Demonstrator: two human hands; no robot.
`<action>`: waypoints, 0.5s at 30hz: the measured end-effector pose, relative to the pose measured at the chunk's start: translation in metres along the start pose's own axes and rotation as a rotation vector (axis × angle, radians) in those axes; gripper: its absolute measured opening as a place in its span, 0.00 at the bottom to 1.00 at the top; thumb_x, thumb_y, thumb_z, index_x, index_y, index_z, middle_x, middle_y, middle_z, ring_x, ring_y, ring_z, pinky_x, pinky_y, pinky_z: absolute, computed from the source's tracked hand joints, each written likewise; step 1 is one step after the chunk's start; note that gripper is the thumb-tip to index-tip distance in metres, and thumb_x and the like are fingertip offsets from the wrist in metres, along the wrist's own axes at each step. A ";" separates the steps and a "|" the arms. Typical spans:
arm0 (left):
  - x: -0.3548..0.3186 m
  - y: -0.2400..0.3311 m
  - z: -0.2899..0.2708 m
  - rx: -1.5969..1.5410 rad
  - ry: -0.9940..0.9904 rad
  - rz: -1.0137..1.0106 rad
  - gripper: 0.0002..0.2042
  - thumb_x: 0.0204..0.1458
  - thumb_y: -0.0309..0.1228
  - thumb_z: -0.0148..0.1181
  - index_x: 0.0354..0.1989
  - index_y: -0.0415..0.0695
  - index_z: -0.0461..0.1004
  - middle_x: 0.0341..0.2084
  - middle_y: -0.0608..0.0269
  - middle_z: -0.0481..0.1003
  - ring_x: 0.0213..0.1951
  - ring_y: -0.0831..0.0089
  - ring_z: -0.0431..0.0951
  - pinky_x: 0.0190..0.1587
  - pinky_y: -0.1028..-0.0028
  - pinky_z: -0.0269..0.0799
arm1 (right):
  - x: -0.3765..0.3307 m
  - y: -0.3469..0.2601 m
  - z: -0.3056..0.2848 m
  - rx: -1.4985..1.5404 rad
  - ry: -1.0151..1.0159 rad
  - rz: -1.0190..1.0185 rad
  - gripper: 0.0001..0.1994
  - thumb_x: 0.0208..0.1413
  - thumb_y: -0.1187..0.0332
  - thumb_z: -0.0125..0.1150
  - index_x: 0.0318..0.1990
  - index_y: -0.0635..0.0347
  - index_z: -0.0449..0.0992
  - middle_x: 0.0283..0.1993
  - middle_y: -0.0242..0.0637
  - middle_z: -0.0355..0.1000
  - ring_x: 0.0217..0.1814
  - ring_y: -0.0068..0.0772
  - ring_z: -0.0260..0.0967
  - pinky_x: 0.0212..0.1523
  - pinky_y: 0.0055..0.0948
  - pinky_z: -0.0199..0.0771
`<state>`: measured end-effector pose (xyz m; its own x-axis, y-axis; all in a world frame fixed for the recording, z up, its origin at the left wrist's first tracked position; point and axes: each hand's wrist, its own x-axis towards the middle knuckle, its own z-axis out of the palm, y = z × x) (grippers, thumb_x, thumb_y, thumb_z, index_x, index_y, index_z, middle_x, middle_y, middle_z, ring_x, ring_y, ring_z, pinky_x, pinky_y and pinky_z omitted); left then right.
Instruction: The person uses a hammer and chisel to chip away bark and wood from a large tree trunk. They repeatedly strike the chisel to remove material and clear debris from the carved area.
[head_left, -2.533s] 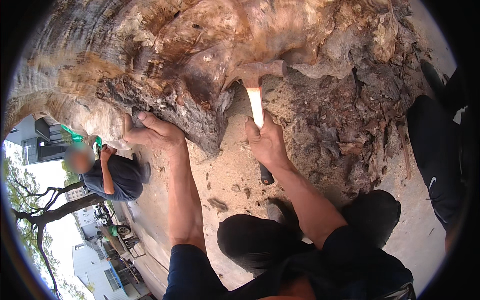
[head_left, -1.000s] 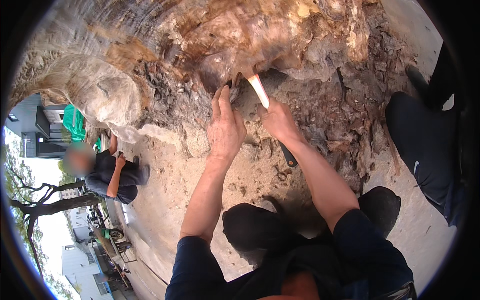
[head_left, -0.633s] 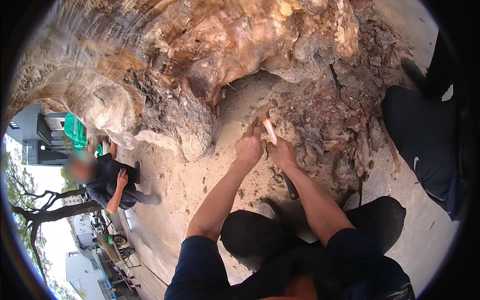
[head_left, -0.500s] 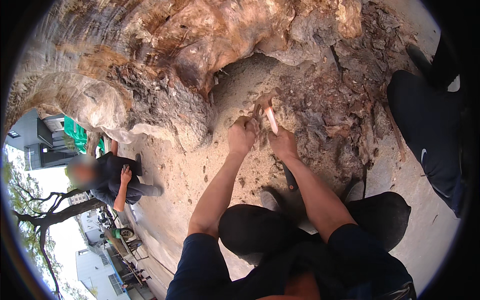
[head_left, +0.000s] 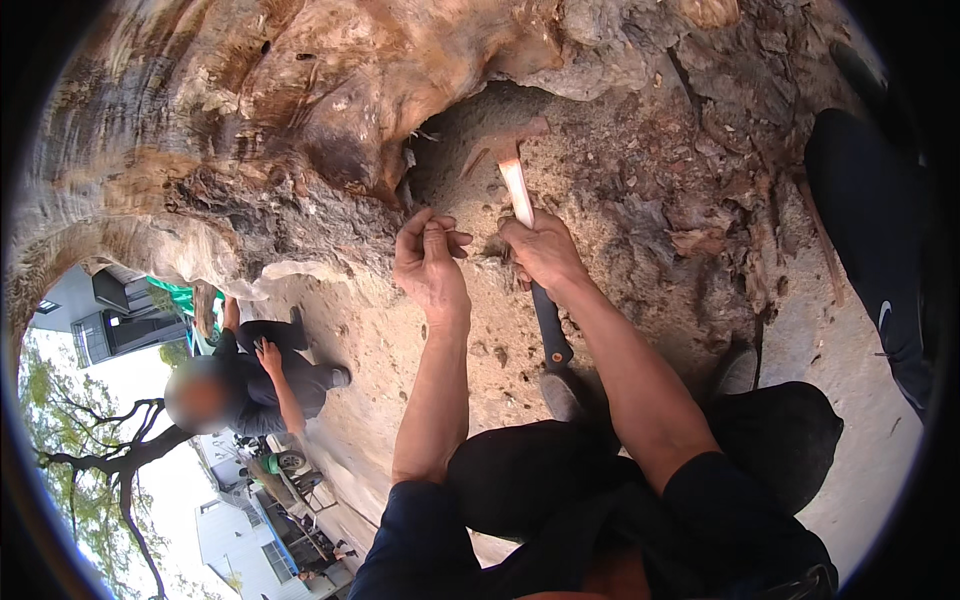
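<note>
A hammer with a rusty brown head and a pale shaft (head_left: 515, 190) slants up over the dusty ground, its black grip reaching back toward my knees. My right hand (head_left: 547, 250) is wrapped round the middle of that shaft. The head lies in front of the dark hollow under a huge gnarled tree trunk (head_left: 330, 110). Left of the hammer, my left hand (head_left: 433, 272) is raised, fingers loosely bent and apart; nothing shows in it. It is close to the trunk's rough lower edge, but whether it touches cannot be told.
Broken bark and wood scraps (head_left: 700, 190) cover the ground at the right. Another person's dark-clothed leg (head_left: 865, 230) stands at the far right. At the left a person in dark clothes (head_left: 255, 385) is beside the trunk, near a green sheet (head_left: 172, 293).
My left hand has come away from beside the hammer head, moving left with its fingers loosening. My right hand and the hammer have moved forward and slightly left.
</note>
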<state>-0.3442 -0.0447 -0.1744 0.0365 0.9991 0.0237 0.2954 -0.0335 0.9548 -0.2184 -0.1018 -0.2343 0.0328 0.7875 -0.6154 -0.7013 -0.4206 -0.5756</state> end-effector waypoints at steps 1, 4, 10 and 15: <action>-0.007 0.016 -0.002 0.028 0.006 0.187 0.10 0.66 0.20 0.53 0.52 0.34 0.74 0.46 0.54 0.77 0.37 0.71 0.80 0.38 0.76 0.76 | -0.001 -0.009 0.003 0.051 -0.027 -0.014 0.11 0.67 0.64 0.57 0.34 0.62 0.72 0.21 0.31 0.63 0.17 0.23 0.61 0.16 0.31 0.65; 0.013 0.070 -0.037 0.396 0.305 0.944 0.11 0.65 0.19 0.53 0.53 0.32 0.74 0.47 0.55 0.77 0.43 0.71 0.77 0.49 0.74 0.74 | 0.002 -0.023 0.021 0.185 -0.104 0.005 0.12 0.67 0.63 0.57 0.33 0.60 0.71 0.21 0.27 0.59 0.19 0.21 0.57 0.19 0.28 0.65; 0.089 0.161 -0.060 0.671 0.537 1.216 0.31 0.66 0.45 0.53 0.70 0.34 0.61 0.64 0.43 0.67 0.63 0.56 0.69 0.64 0.58 0.65 | 0.008 -0.034 0.051 0.434 -0.235 -0.028 0.11 0.65 0.63 0.63 0.34 0.55 0.68 0.21 0.23 0.57 0.18 0.16 0.52 0.17 0.23 0.57; 0.129 0.145 -0.054 1.084 0.619 1.306 0.41 0.65 0.56 0.51 0.74 0.34 0.52 0.70 0.37 0.49 0.71 0.43 0.51 0.69 0.41 0.48 | 0.028 -0.005 0.058 0.239 -0.246 -0.181 0.14 0.67 0.62 0.62 0.29 0.56 0.70 0.19 0.24 0.62 0.17 0.19 0.60 0.17 0.25 0.64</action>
<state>-0.3479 0.0811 -0.0171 0.4831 0.1723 0.8584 0.8060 -0.4704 -0.3592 -0.2553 -0.0511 -0.2171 0.0203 0.9361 -0.3511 -0.8470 -0.1704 -0.5035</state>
